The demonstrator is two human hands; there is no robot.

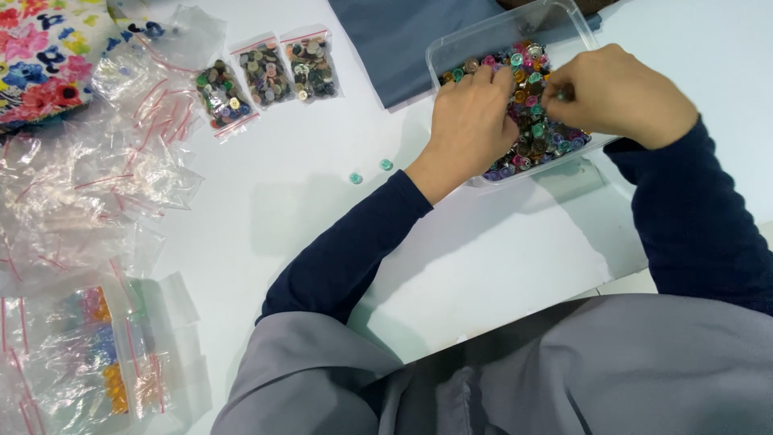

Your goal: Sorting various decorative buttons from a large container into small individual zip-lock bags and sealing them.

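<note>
Head camera looked down past grey cloth in the lap at the near edge of a white table, with both dark blue sleeves reaching forward over it. To the near left lay a loose heap of clear zip bags, most of them flat, and at least one nearest bag showed coloured buttons inside. Further out, two small teal buttons sat loose on the table, just beside each other and near the left wrist. Beyond them the left hand rested curled in a clear plastic tub, fingertips down among the mixed coloured buttons that filled it; whether it gripped any could not be told. The right hand hovered over the same tub with thumb and fingers pinched close, seemingly on one small button, though that was too small to be sure of. Three filled bags of buttons lay in a row at the far left, well apart from the tub. A flowered fabric filled the far left corner, and a grey-blue cloth lay behind the tub.
</note>
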